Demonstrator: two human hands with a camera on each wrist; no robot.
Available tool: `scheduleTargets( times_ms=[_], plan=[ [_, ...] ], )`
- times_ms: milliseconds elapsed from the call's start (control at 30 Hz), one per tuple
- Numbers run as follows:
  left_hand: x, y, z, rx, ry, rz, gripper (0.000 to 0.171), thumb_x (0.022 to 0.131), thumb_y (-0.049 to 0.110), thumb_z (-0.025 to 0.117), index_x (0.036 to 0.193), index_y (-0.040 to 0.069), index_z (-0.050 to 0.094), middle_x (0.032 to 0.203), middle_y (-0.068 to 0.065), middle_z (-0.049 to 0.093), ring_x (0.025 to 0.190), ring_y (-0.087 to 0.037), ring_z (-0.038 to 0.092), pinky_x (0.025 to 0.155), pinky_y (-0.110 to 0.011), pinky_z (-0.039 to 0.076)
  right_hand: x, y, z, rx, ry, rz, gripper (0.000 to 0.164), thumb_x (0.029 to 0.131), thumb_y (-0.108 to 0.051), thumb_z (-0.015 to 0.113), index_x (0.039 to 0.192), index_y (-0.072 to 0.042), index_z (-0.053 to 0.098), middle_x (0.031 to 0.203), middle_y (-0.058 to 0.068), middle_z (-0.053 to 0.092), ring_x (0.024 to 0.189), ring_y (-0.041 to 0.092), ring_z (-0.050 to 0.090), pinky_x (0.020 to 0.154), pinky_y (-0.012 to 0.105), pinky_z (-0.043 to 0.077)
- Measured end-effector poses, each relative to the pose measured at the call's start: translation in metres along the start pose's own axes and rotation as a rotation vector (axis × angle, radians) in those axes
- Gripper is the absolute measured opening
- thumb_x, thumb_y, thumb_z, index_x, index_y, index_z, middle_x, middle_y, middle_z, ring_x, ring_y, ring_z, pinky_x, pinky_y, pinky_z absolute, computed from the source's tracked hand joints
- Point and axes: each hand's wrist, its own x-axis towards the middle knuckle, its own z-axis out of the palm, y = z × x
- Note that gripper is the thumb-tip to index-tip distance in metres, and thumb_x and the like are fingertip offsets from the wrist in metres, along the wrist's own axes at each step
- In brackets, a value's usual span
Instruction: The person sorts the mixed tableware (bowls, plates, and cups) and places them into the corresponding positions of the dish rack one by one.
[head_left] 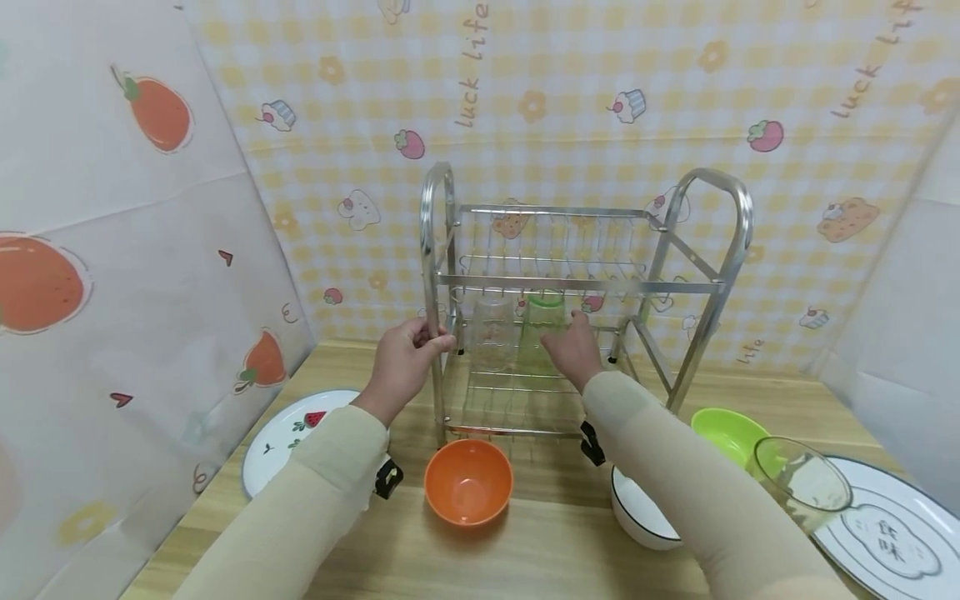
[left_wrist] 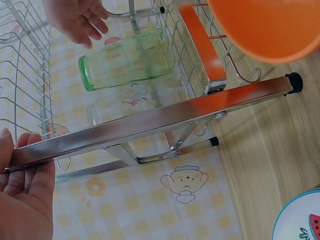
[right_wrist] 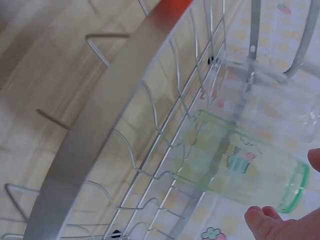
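Note:
My left hand (head_left: 405, 362) grips the left front post of a two-tier metal dish rack (head_left: 577, 286); in the left wrist view its fingers (left_wrist: 37, 180) wrap round that bar. Inside the lower tier stand a clear glass (head_left: 492, 333) and, to its right, a green-tinted glass (head_left: 542, 333). Close beside the green one is my right hand (head_left: 576, 354), fingers apart and holding nothing. From the right wrist view, the thumb and fingers (right_wrist: 260, 222) sit near the rim end of the green glass (right_wrist: 240, 165), with a small gap showing.
An orange bowl (head_left: 468, 483) sits in front of the rack. At left lies a white plate (head_left: 270, 442) with a watermelon print. To the right are a white bowl (head_left: 637, 508), partly behind my sleeve, a lime bowl (head_left: 723, 429), an amber-tinted glass (head_left: 798, 479) and a patterned plate (head_left: 930, 533).

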Motion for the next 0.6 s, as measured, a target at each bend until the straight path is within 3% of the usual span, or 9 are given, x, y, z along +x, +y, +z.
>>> scheduleTargets(
  times_ms=[333, 600],
  plan=[
    [-0.001, 0.001, 0.0, -0.008, 0.005, -0.002, 0.019, 0.091, 0.02, 0.067, 0.098, 0.002, 0.066, 0.089, -0.013, 0.069, 0.079, -0.021, 0.052, 0.066, -0.031, 0.039, -0.035, 0.003, -0.014, 0.055, -0.102, -0.02, 0.079, 0.095, -0.022, 0.054, 0.153, -0.003, 0.004, 0.153, 0.021, 0.026, 0.142, 0.038, 0.024, 0.109, 0.054, 0.032],
    [-0.001, -0.002, 0.0, -0.031, -0.004, -0.009, 0.02, 0.092, 0.022, 0.067, 0.098, 0.003, 0.066, 0.086, -0.015, 0.064, 0.075, -0.021, 0.045, 0.063, -0.03, 0.035, -0.074, 0.003, -0.025, 0.053, -0.125, -0.028, 0.077, 0.095, -0.026, 0.056, 0.153, -0.006, 0.01, 0.152, 0.018, 0.029, 0.141, 0.035, 0.027, 0.107, 0.054, 0.035]
  ],
)
